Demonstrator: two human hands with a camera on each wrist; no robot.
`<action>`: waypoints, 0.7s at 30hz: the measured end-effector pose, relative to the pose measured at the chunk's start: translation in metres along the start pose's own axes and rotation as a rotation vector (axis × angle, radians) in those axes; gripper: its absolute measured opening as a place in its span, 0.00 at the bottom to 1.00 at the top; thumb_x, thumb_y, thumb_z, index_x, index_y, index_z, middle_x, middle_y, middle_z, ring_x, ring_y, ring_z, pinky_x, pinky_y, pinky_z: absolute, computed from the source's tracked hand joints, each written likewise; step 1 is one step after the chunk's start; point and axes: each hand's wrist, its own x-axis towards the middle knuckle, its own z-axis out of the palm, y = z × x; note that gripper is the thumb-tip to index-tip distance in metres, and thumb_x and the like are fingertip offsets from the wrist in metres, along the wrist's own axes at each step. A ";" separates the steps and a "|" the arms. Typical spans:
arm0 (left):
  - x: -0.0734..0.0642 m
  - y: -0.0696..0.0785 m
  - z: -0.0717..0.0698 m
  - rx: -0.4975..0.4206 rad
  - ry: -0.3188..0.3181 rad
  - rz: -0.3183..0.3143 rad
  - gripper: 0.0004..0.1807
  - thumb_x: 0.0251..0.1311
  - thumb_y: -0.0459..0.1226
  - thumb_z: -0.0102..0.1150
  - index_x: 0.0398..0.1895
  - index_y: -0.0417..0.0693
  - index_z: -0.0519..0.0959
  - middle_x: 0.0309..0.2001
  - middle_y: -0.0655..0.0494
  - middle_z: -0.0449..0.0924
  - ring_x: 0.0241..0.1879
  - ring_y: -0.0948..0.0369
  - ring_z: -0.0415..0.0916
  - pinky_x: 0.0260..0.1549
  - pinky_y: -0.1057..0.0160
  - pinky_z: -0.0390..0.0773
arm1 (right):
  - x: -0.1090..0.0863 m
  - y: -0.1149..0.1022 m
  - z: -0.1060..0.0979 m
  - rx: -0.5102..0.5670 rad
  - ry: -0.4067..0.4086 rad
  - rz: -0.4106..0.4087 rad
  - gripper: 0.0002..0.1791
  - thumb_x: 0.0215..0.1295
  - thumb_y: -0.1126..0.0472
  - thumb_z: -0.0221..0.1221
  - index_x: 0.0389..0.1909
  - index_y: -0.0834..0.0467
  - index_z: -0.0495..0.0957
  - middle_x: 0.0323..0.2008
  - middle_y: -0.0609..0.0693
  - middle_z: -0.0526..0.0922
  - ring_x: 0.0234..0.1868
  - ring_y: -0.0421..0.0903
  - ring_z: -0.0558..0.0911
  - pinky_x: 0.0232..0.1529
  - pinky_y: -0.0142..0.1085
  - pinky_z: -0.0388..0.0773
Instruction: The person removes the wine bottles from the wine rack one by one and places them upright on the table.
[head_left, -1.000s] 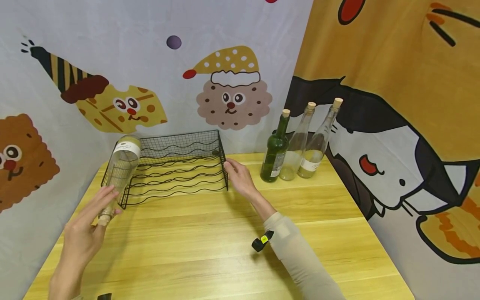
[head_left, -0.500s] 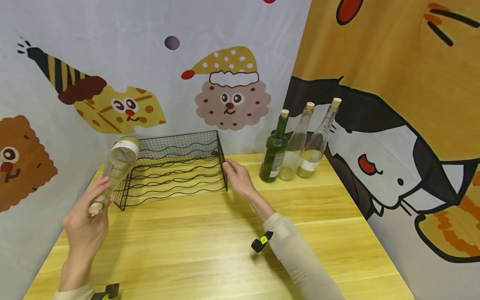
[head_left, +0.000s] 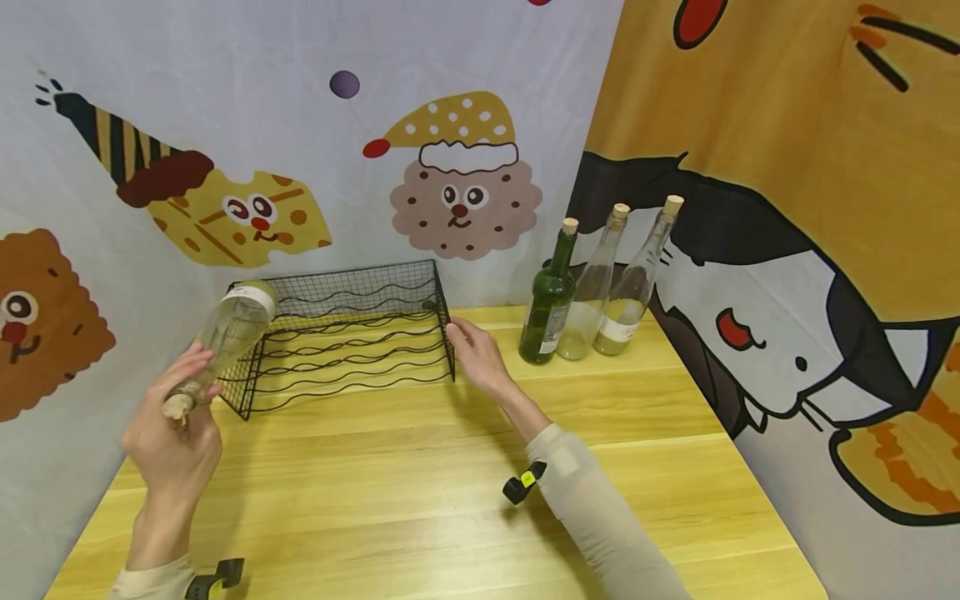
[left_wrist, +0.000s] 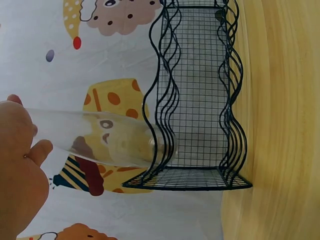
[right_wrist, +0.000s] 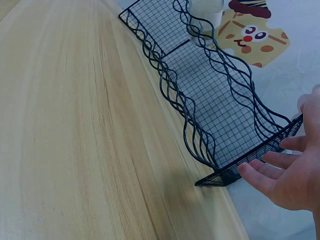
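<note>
My left hand [head_left: 176,425] grips a clear glass bottle [head_left: 236,325] by its neck, the cork toward me and the white-labelled base pointing away. The bottle lies along the upper wavy wires at the left end of a black wire wine rack [head_left: 352,333], as the left wrist view shows of the bottle [left_wrist: 120,140] beside the side panel. At the rack's other end my right hand [head_left: 480,354] rests against the mesh side. Its fingers [right_wrist: 265,175] lie fairly straight along the outside of that panel in the right wrist view.
To the right of the rack stand a green bottle [head_left: 550,308] and two clear bottles, the nearer clear bottle [head_left: 587,308] and the labelled clear bottle [head_left: 630,300], all corked. They share the wooden table [head_left: 420,483]. Printed cloth walls [head_left: 300,125] close in behind and at the sides.
My left hand has shifted slightly left, lowering the bottle's tilt so its cork swings left and up in view. The right hand and the rack have stayed in place.
</note>
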 end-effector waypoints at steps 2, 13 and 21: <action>0.001 0.003 0.001 -0.002 0.019 -0.006 0.07 0.72 0.21 0.68 0.47 0.19 0.84 0.44 0.19 0.88 0.63 0.72 0.89 0.69 0.69 0.86 | 0.000 0.000 0.000 -0.003 0.001 -0.003 0.35 0.93 0.38 0.46 0.86 0.53 0.70 0.82 0.62 0.76 0.67 0.70 0.88 0.69 0.60 0.89; 0.010 0.019 -0.001 -0.031 0.135 0.009 0.13 0.74 0.29 0.71 0.43 0.19 0.82 0.45 0.27 0.92 0.57 0.66 0.94 0.66 0.65 0.90 | 0.001 0.002 0.000 0.004 -0.004 -0.007 0.35 0.93 0.37 0.46 0.87 0.52 0.69 0.83 0.60 0.75 0.70 0.68 0.86 0.69 0.59 0.89; 0.023 0.043 -0.003 -0.175 0.215 0.031 0.22 0.71 0.34 0.77 0.38 0.18 0.78 0.43 0.32 0.94 0.53 0.60 0.96 0.64 0.63 0.91 | 0.001 0.002 0.000 0.015 -0.012 -0.013 0.35 0.93 0.37 0.45 0.86 0.52 0.70 0.83 0.60 0.75 0.72 0.68 0.85 0.69 0.59 0.89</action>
